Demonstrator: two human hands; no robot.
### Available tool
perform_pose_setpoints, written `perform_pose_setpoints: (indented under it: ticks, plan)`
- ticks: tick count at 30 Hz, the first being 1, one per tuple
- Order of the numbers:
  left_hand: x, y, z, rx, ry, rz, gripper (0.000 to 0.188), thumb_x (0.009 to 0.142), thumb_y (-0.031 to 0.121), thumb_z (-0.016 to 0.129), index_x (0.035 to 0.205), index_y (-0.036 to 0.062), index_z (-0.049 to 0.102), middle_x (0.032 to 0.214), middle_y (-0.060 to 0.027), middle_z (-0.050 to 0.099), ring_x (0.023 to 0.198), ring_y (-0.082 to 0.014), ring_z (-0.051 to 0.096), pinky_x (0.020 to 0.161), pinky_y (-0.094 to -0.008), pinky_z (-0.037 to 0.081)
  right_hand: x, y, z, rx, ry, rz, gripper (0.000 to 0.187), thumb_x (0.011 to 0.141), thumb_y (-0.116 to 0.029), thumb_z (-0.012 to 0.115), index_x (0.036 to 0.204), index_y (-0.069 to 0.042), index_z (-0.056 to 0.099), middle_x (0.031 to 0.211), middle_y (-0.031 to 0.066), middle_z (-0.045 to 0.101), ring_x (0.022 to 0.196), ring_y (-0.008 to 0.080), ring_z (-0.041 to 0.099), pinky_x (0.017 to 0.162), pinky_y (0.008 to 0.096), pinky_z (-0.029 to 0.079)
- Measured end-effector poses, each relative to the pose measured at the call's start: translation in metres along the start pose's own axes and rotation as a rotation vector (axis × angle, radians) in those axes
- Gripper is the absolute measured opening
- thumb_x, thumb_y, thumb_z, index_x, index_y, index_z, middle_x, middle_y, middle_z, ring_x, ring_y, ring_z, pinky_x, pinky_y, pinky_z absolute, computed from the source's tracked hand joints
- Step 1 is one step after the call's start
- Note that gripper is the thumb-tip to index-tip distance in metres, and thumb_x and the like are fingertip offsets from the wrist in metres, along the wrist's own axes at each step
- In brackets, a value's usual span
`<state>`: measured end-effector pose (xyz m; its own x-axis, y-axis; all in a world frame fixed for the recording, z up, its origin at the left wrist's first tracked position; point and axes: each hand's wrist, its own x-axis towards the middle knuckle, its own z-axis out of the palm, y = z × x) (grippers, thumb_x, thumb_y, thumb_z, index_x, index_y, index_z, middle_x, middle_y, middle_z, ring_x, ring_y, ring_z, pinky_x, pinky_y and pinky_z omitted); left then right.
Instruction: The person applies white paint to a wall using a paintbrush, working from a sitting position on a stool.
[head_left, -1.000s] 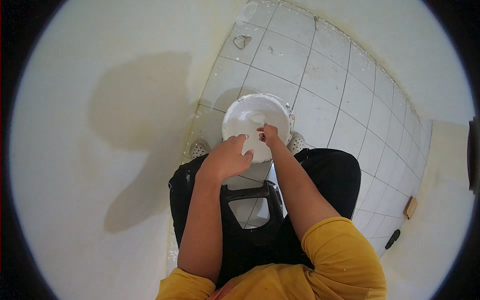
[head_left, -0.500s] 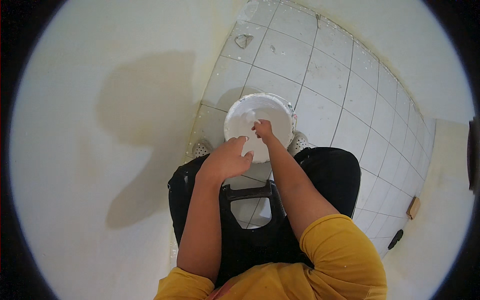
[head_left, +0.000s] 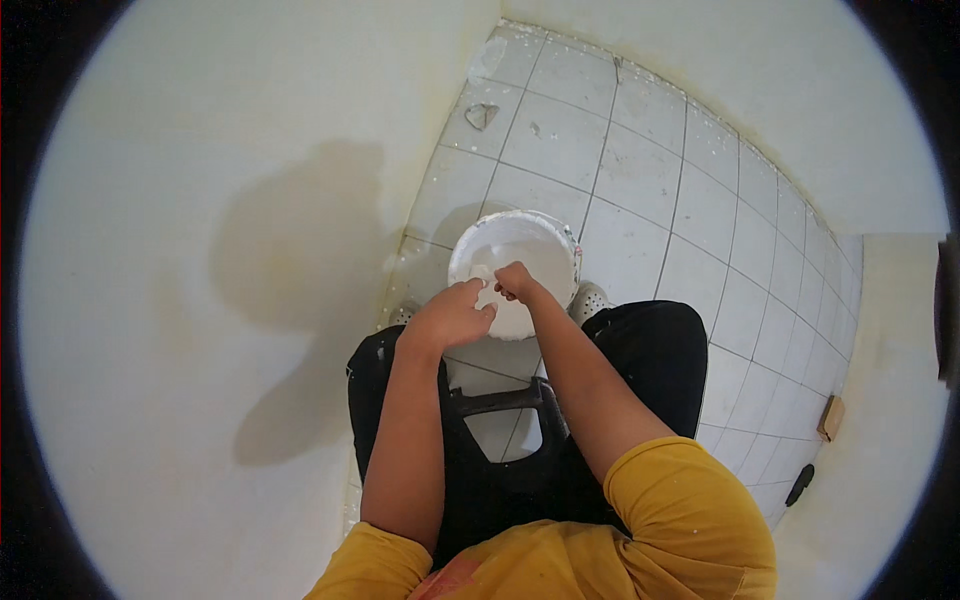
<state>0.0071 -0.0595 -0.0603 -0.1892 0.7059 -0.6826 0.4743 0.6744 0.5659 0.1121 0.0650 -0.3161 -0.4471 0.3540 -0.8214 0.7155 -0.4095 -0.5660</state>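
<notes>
Just below right grip [head_left: 512,282], white bucket [head_left: 490,232]

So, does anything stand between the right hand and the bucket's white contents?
Nothing visible blocks it: the bucket is open beneath the right hand. The left hand is close by, and a pale piece shows between them.

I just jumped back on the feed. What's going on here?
A person in a yellow shirt has both hands at a white bucket standing on the tiled floor. The right hand is over it, fingers curled, and seems to hold a pale tool, though its shape is hard to make out. The left hand is at the near left rim, thumb and fingers apart. White material lies inside.
</notes>
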Motion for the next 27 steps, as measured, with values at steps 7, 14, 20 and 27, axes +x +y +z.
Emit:
perform_pose_setpoints:
  ticks: [7,14,20,27]
  plan:
    - [0.022,0.009,0.007,0.049,0.005,0.127,0.054,0.091,0.032,0.055,0.134,0.0000,0.048,0.110,-0.0192,0.063,0.099,-0.0296,0.063,0.086,-0.0371,0.049,-0.012,0.027,-0.061,0.375,-0.348,0.226,0.012,0.078,0.006,0.046,0.072,-0.002,0.052,0.066,0.0085,0.055,0.045,0.0148,0.042,0.041,0.0286,0.034]
    - [0.003,-0.026,0.003,-0.024,0.191,0.156,0.048,0.087,0.027,0.057,0.126,-0.0003,0.055,0.103,-0.0193,0.067,0.093,-0.0309,0.065,0.084,-0.0368,0.050,-0.067,0.008,-0.013,0.585,-0.273,0.254,0.021,0.072,0.009,0.040,0.090,0.004,0.050,0.089,0.0119,0.058,0.049,0.0133,0.042,0.046,0.0264,0.038]
    - [-0.024,-0.008,0.030,-0.293,0.256,0.347,0.038,0.091,0.016,0.054,0.126,0.0015,0.055,0.110,-0.0140,0.064,0.099,-0.0212,0.061,0.089,-0.0326,0.047,-0.085,0.011,-0.052,0.678,-0.303,0.279,0.024,0.076,0.005,0.038,0.100,0.003,0.041,0.085,0.0215,0.052,0.055,0.0186,0.045,0.047,0.0282,0.039]
    - [-0.143,0.006,0.041,-0.237,0.404,0.553,0.033,0.090,0.012,0.052,0.120,-0.0010,0.057,0.110,-0.0184,0.063,0.099,-0.0265,0.062,0.087,-0.0338,0.048,-0.162,-0.053,-0.040,0.523,-0.305,0.070,0.016,0.086,0.001,0.035,0.100,0.001,0.043,0.081,0.0140,0.054,0.054,0.0164,0.045,0.045,0.0250,0.037]
